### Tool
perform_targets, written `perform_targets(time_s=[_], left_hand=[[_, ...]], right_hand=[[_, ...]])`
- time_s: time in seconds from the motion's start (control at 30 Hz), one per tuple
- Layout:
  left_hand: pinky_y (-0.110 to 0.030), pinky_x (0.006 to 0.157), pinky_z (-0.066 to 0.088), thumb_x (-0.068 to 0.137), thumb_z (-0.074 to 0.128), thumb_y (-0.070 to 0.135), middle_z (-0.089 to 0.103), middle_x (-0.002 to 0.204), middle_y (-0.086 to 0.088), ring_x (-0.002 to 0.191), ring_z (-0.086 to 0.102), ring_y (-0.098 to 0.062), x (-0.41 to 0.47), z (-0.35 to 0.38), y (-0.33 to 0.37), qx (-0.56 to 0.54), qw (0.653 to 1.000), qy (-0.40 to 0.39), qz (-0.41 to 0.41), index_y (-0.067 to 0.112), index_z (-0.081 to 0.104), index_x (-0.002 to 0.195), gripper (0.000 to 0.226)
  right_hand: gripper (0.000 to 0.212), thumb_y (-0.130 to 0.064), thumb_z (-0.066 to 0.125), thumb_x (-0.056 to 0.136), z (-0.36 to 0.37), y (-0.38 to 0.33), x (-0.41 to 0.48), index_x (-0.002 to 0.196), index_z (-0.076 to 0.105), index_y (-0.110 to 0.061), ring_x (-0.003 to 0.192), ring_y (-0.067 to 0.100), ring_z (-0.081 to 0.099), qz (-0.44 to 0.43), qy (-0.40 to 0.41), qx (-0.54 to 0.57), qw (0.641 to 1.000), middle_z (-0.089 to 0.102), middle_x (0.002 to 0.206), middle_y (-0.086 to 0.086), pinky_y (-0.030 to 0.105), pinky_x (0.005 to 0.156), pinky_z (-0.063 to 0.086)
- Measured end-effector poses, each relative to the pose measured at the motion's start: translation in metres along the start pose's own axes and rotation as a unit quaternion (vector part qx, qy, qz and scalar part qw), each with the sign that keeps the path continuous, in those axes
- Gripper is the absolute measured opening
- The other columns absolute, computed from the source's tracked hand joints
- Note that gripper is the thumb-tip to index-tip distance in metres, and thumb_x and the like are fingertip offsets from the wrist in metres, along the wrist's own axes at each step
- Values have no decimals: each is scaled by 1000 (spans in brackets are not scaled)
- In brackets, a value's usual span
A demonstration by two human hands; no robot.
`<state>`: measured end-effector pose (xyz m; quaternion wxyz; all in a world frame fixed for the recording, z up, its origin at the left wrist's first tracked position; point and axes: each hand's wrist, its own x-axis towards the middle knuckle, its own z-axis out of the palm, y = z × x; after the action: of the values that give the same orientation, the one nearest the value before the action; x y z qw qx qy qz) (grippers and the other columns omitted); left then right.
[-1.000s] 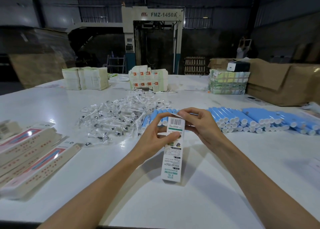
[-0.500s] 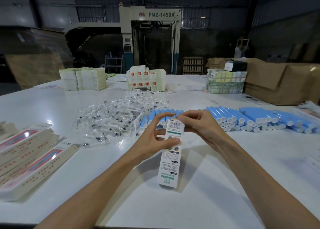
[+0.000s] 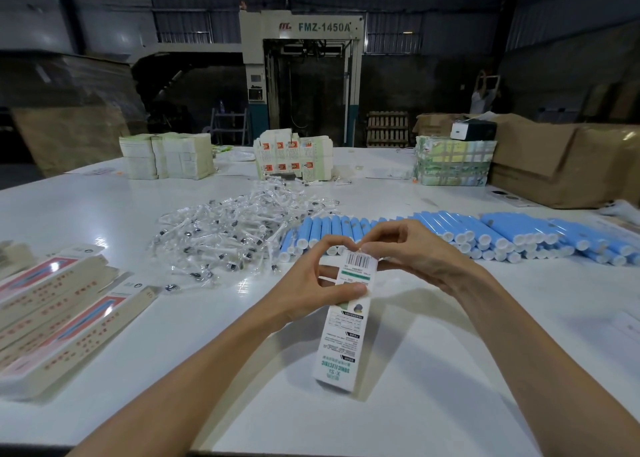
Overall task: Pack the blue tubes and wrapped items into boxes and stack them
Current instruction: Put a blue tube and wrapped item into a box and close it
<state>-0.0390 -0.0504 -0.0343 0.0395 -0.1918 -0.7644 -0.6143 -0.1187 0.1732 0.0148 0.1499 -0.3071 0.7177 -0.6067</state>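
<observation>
The left hand (image 3: pixel 311 283) grips the white box (image 3: pixel 346 339), thumb and fingers curled round it. The right hand (image 3: pixel 412 259) pinches its top end, hiding the flap. Blue tubes (image 3: pixel 485 231) lie behind the box, wrapped items (image 3: pixel 235 235) behind-left.

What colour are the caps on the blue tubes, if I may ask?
White; the caps show best in the head view.

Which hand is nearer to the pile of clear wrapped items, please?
Left. The left hand grips the white box just right of the wrapped items; the right hand pinches the box's top end farther right, in front of the blue tubes.
</observation>
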Motion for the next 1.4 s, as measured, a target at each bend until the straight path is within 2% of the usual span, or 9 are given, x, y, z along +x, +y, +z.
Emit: perform_targets(time_s=[0.2, 0.33, 0.53, 0.7, 0.83, 1.0, 1.1, 1.23, 1.4], left_hand=[[-35, 74, 65, 87, 91, 36, 83, 109, -4, 94, 82, -26, 3, -6, -1, -1, 998, 65, 11, 40, 55, 132, 58], [-32, 73, 65, 86, 91, 40, 83, 109, 0, 94, 82, -25, 4, -6, -4, -5, 994, 102, 28, 41, 54, 133, 60], [-39, 71, 68, 79, 95, 48, 84, 98, -2, 90, 82, -23, 6, -9, -9, 29, 993, 112, 23, 38, 57, 132, 66], [-38, 75, 67, 83, 93, 42, 84, 97, -8, 89, 82, -29, 8, -7, -7, -6, 992, 120, 37, 34, 60, 126, 55], [-42, 80, 67, 83, 93, 38, 84, 98, -9, 91, 82, -30, 9, -5, -5, -20, 992, 118, 30, 36, 60, 127, 55], [-28, 74, 64, 81, 95, 40, 84, 97, -3, 90, 82, -23, 5, -8, -7, 5, 995, 101, 18, 41, 59, 128, 60], [-31, 76, 66, 81, 94, 45, 84, 97, -2, 91, 82, -22, 6, -8, -8, 13, 995, 94, 10, 43, 60, 127, 57], [-32, 74, 65, 98, 77, 48, 84, 101, -5, 96, 82, -23, 8, -7, -5, -20, 995, 94, 7, 41, 62, 129, 36], [-30, 71, 64, 107, 66, 43, 83, 103, -10, 85, 81, -25, 6, -16, -1, -50, 995, 82, -11, 34, 69, 128, 23]], right_hand=[[10, -8, 78, 92, 30, 10, 7, 97, 75, 0, 94, 31, 76, -71, 114, 100, 986, 76, 100, 25, 33, 82, 62], [11, -14, 73, 98, 39, 16, 9, 105, 76, -7, 103, 29, 75, -88, 114, 120, 982, 76, 107, 18, 31, 82, 61], [12, -18, 75, 96, 45, 26, 9, 106, 81, -19, 99, 16, 77, -131, 169, -25, 977, 80, 102, -3, 30, 87, 62], [14, -26, 77, 96, 46, 24, 7, 110, 79, -29, 106, 11, 74, -132, 176, -12, 975, 78, 110, -8, 31, 87, 62], [12, -24, 81, 92, 45, 25, 8, 99, 77, -31, 104, 13, 75, -139, 182, -19, 973, 78, 108, -6, 30, 85, 62], [11, -26, 82, 90, 45, 26, 5, 100, 82, -28, 99, 14, 77, -123, 167, -14, 978, 80, 104, -5, 26, 82, 61], [10, -25, 82, 89, 45, 27, 5, 98, 83, -31, 97, 16, 77, -122, 175, -10, 977, 80, 101, -5, 28, 83, 63], [11, -25, 81, 90, 44, 26, 6, 97, 82, -33, 97, 13, 77, -132, 188, -14, 973, 80, 102, -7, 21, 79, 60], [7, -25, 80, 91, 41, 28, 7, 97, 81, -26, 100, 19, 76, -123, 175, -6, 977, 80, 104, -2, 36, 90, 61]])
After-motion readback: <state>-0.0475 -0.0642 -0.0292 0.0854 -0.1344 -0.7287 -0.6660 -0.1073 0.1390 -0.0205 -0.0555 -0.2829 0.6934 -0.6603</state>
